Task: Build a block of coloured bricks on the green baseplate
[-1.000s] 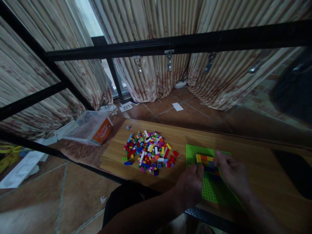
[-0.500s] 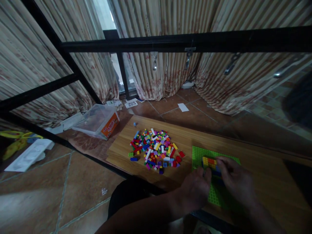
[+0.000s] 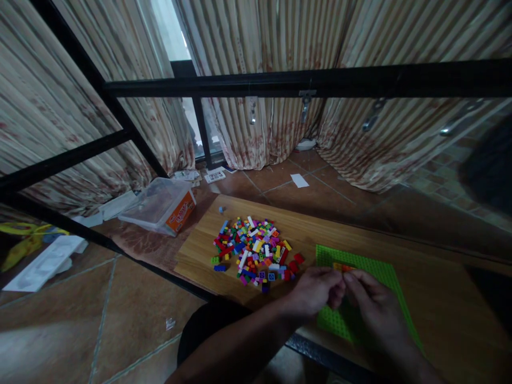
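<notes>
My left hand [image 3: 319, 292] and my right hand [image 3: 374, 301] meet fingertip to fingertip over the green studded baseplate [image 3: 356, 260]. Both are closed, fingers curled and pinched together. Just behind the fingertips shows the top of a small yellow and orange block of toy bricks [image 3: 342, 266]; the rest of it is hidden by my hands. Whatever sits between the fingertips is too small and dark to make out. A heap of mixed toy bricks [image 3: 256, 248] lies on the wooden table to the left of the baseplate.
The wooden table [image 3: 300, 221] carries a lone light-blue brick [image 3: 221, 209] near its far left corner. A clear plastic box with an orange label [image 3: 162, 205] stands on the floor to the left. A black metal bar [image 3: 256, 85] crosses in front of striped curtains [image 3: 296, 42].
My hands have come closer together, fingertips now meeting. The left hand has shifted left, covering more of the brick block. The view has tilted slightly up.
</notes>
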### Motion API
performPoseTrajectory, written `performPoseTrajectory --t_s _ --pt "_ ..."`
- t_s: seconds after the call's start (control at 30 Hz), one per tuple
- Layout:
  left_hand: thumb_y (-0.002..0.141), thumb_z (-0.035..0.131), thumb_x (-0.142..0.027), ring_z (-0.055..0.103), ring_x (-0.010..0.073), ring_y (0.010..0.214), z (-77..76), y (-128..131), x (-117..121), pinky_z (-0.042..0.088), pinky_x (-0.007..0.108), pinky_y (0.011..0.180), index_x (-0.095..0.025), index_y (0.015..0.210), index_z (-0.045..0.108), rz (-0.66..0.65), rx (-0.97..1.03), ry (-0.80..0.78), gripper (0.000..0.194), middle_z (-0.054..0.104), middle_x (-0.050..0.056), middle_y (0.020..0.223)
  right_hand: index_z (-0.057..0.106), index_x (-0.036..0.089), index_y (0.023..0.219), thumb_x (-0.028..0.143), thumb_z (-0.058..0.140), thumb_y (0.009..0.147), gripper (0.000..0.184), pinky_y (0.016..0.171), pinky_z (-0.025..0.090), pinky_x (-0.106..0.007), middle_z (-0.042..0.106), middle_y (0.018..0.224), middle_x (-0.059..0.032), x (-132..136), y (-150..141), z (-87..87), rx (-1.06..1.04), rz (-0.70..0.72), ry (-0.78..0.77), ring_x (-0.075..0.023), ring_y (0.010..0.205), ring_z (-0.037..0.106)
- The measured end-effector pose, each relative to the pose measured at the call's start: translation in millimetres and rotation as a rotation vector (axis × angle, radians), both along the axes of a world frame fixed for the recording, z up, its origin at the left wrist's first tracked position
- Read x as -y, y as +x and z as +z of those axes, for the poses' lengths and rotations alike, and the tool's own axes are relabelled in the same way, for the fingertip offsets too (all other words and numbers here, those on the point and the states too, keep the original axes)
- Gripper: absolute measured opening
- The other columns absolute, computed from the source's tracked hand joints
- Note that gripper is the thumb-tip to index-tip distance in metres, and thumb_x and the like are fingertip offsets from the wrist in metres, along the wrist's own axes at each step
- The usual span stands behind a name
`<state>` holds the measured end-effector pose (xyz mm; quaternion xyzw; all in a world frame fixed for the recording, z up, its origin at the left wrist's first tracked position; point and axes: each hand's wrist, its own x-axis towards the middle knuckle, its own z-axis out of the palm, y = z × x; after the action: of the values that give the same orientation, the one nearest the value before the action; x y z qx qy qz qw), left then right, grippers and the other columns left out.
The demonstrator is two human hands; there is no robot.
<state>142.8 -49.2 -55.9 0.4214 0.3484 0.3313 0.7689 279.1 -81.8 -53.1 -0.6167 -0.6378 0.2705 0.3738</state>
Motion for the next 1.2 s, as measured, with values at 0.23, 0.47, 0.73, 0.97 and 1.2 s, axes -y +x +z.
performPoseTrajectory --t_s 0.23,0.47,0.73,0.97,1.2 --pt "0.092 0.038 -0.031 0.041 0.008 0.05 -16.3 2 0 0.033 0.021 0.052 -0.017 0.066 0.047 0.088 -0.238 0.188 0.031 0.044 -0.005 0.056 0.061 0.025 0.08 0.044 0.045 0.092 0.028 0.052 0.046 -0.028 0.068 0.072 -0.0029 3 0 -20.8 0.308 -0.058 0.168 -0.0164 0.054 0.062" --pt "0.093 0.041 -0.036 0.038 0.0069 0.053 3.0 -1 13 0.029 0.021 0.052 -0.017 0.064 0.046 -0.007 -0.254 0.416 0.035 0.04 -0.005 0.057 0.064 0.024 0.105 0.045 0.046 0.089 0.032 0.062 0.053 -0.031 0.074 0.094 -0.0075 -1 12 -23.5 0.224 -0.143 0.107 -0.0224 0.075 0.07" --pt "0.092 0.049 -0.034 0.047 0.0075 0.058 29.6 -14 22 0.037 0.021 0.056 -0.016 0.059 0.05 0.039 -0.271 0.805 0.037 0.049 -0.002 0.059 0.065 0.022 0.106 0.045 0.051 0.084 0.035 0.075 0.055 -0.039 0.07 0.102 -0.0121 -21 -19 -14.0 -0.063 0.063 0.059 -0.0296 0.095 0.066" --pt "0.092 0.045 -0.041 0.055 0.0101 0.058 30.2 -17 9 0.042 0.023 0.055 -0.021 0.051 0.04 0.265 -0.357 1.197 0.046 0.051 -0.001 0.055 0.068 0.021 0.101 0.028 0.054 0.084 0.023 0.081 0.052 -0.039 0.065 0.103 -0.0087 -73 -114 -13.6 0.226 0.32 0.239 -0.0241 0.093 0.063" --pt "0.093 0.043 -0.039 0.053 0.009 0.054 39.5 -25 6 0.035 0.022 0.048 -0.02 0.051 0.039 0.425 -0.251 1.164 0.046 0.046 -0.002 0.053 0.069 0.021 0.104 0.019 0.054 0.085 0.024 0.091 0.048 -0.043 0.065 0.111 -0.0093 -95 -141 -7.5 0.469 0.556 0.294 -0.0261 0.104 0.056"
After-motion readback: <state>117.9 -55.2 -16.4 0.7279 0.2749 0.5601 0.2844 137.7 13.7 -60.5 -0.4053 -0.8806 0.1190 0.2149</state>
